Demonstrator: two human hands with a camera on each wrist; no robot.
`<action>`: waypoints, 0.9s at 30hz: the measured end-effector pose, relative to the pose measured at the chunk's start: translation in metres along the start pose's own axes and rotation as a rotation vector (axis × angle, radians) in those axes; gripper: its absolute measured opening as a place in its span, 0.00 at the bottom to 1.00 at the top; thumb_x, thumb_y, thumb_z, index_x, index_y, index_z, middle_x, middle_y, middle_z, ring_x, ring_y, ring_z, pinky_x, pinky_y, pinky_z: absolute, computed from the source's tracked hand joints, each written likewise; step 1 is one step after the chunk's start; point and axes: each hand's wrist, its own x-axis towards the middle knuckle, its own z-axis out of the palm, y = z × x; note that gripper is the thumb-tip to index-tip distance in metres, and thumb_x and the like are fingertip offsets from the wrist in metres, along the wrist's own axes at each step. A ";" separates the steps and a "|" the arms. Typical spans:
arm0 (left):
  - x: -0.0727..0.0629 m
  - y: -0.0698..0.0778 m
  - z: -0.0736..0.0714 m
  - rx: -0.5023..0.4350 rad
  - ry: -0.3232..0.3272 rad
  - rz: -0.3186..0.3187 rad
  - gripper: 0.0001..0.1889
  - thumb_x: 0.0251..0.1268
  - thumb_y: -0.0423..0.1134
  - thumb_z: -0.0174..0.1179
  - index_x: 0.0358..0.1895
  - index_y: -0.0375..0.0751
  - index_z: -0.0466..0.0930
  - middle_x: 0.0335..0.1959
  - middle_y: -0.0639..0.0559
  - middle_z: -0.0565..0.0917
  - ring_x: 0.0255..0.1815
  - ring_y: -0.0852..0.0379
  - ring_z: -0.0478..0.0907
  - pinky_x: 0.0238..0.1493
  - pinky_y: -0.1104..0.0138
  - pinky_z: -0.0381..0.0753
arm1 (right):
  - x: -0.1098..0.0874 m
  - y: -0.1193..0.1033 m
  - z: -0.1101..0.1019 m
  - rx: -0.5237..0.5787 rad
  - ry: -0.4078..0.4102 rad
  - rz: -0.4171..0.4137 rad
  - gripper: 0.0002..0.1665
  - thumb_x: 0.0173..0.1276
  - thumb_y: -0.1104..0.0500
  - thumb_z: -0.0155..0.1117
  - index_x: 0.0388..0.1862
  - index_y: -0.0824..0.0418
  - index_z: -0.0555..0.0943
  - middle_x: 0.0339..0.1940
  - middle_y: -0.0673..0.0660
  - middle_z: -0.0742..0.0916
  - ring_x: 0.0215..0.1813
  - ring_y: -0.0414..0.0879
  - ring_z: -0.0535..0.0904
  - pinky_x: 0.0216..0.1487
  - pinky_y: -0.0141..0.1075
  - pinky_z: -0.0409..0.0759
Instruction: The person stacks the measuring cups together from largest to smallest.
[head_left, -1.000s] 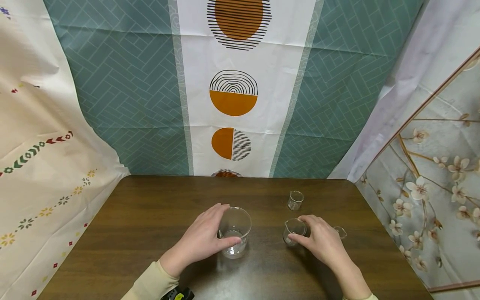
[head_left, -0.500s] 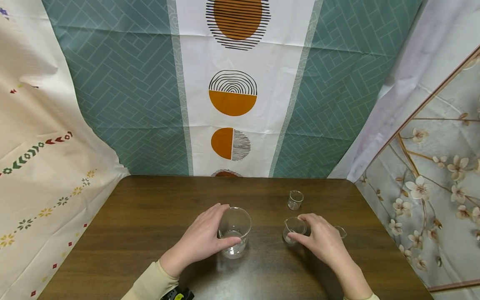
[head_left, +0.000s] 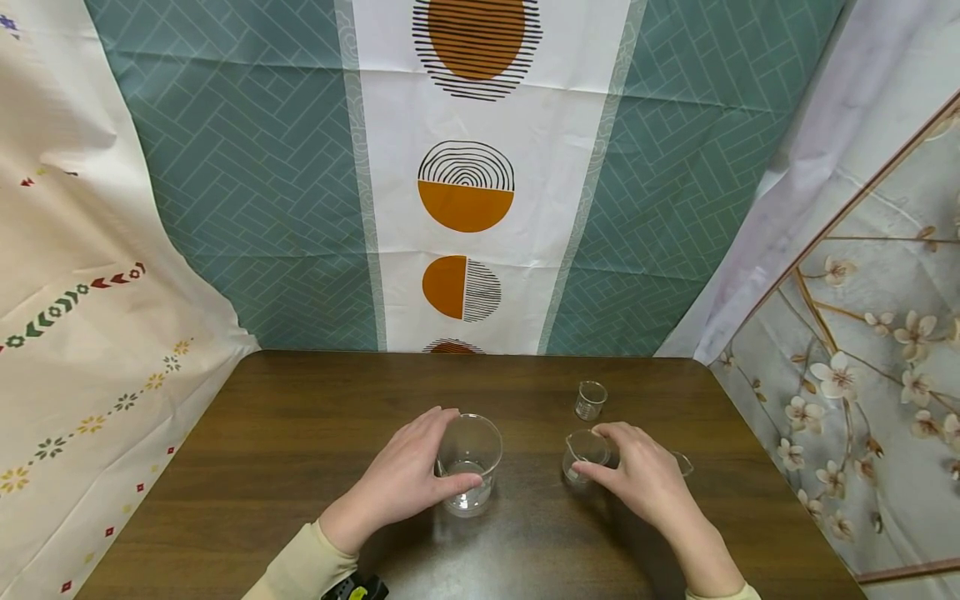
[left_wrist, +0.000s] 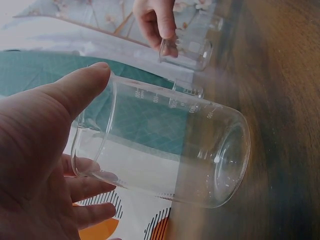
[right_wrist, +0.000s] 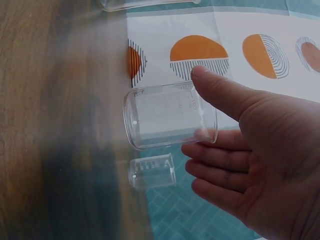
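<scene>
In the head view my left hand (head_left: 397, 471) holds a large clear glass beaker (head_left: 480, 442) near its rim, thumb on the near side and fingers on the far side. The left wrist view shows volume marks along the wall of this large beaker (left_wrist: 200, 150), whose base is at the wooden tabletop. To the right, my right hand (head_left: 645, 475) pinches a medium glass beaker (head_left: 588, 446) at the upper edge between thumb and index finger. Seen from the right wrist, the other fingers extend past the medium beaker (right_wrist: 165, 117).
A small glass beaker (head_left: 591, 403) stands behind the medium one on the brown wooden table (head_left: 322, 400). Part of another glass rim (head_left: 682, 463) shows just right of my right hand. Patterned cloth (head_left: 480, 217) hangs along the table's back edge, with more cloth on both sides.
My right hand and the medium beaker have shifted slightly up and to the left in the head view. The left hand and the large beaker stay put.
</scene>
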 end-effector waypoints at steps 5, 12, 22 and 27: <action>0.000 -0.001 0.001 0.009 -0.009 -0.007 0.52 0.64 0.68 0.76 0.80 0.36 0.71 0.78 0.41 0.77 0.84 0.37 0.66 0.80 0.37 0.66 | 0.002 -0.004 -0.003 -0.001 0.011 -0.022 0.37 0.64 0.36 0.85 0.61 0.60 0.88 0.60 0.57 0.90 0.64 0.60 0.87 0.61 0.61 0.85; -0.001 -0.002 0.001 0.000 -0.007 -0.007 0.52 0.64 0.69 0.76 0.80 0.36 0.70 0.78 0.41 0.77 0.84 0.37 0.66 0.80 0.37 0.66 | 0.004 -0.012 -0.008 0.004 0.018 -0.041 0.37 0.64 0.37 0.85 0.61 0.59 0.88 0.61 0.58 0.90 0.63 0.60 0.87 0.59 0.61 0.86; 0.000 -0.002 0.002 0.002 -0.012 -0.015 0.52 0.64 0.69 0.75 0.81 0.37 0.70 0.79 0.41 0.76 0.84 0.37 0.66 0.80 0.37 0.65 | 0.008 -0.023 -0.013 0.012 -0.002 -0.025 0.37 0.65 0.36 0.84 0.62 0.58 0.88 0.62 0.56 0.90 0.64 0.59 0.87 0.55 0.61 0.86; 0.000 -0.002 0.001 0.000 -0.018 -0.019 0.53 0.64 0.70 0.75 0.81 0.37 0.69 0.79 0.41 0.75 0.84 0.37 0.65 0.81 0.37 0.65 | 0.011 -0.027 -0.013 0.012 0.009 -0.034 0.36 0.64 0.37 0.85 0.62 0.58 0.88 0.61 0.55 0.90 0.63 0.57 0.87 0.55 0.60 0.86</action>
